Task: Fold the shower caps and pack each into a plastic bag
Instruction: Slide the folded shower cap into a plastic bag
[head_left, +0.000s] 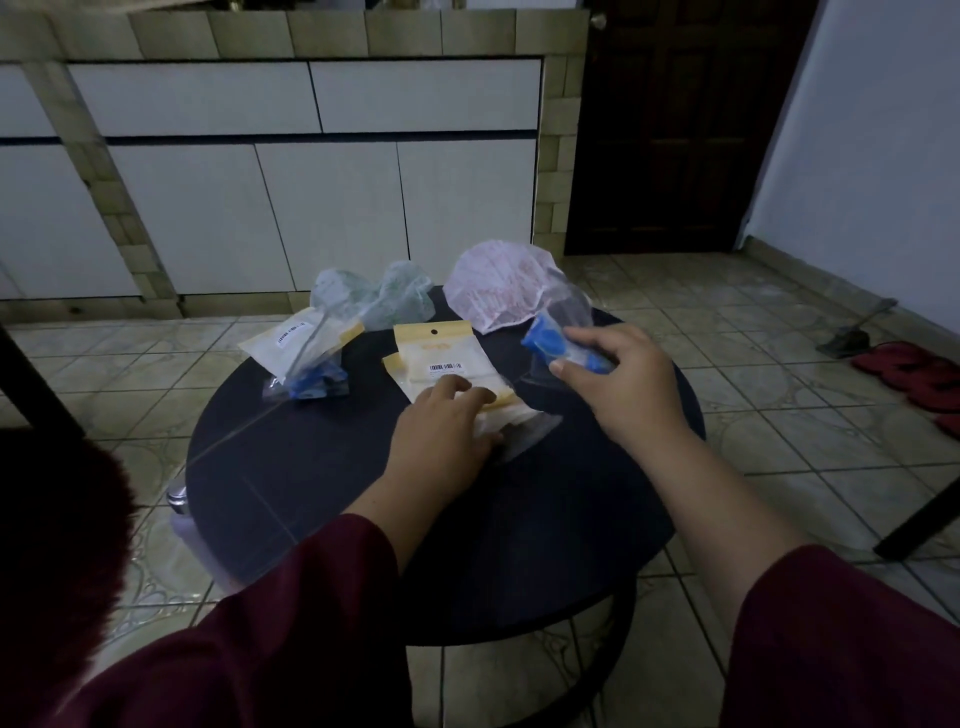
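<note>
- Over the far right of the round table (291, 499), the folded blue shower cap (550, 345) sits in the right hand (618, 384), fingers and thumb curled round it; it looks partly inside a clear bag, though the bag's edge is hard to make out.
- Cap is thin film: light, soft and slippery, and likely to spring open if released. Best held across the folded bundle, not by a loose edge.
- Left hand (441, 431) lies on the stack of empty yellow-topped bags (441, 364) mid-table, fingers loosely bent over the top one; whether it presses or pinches, I cannot tell.
- Bags are flimsy and slick, so pin one flat and take it by the open mouth.
- Far left: packed bag (306, 353) with a blue cap inside.
- Far edge: unfolded greenish cap (379, 301) and pink cap (501, 288), side by side, not yet packed.
</note>
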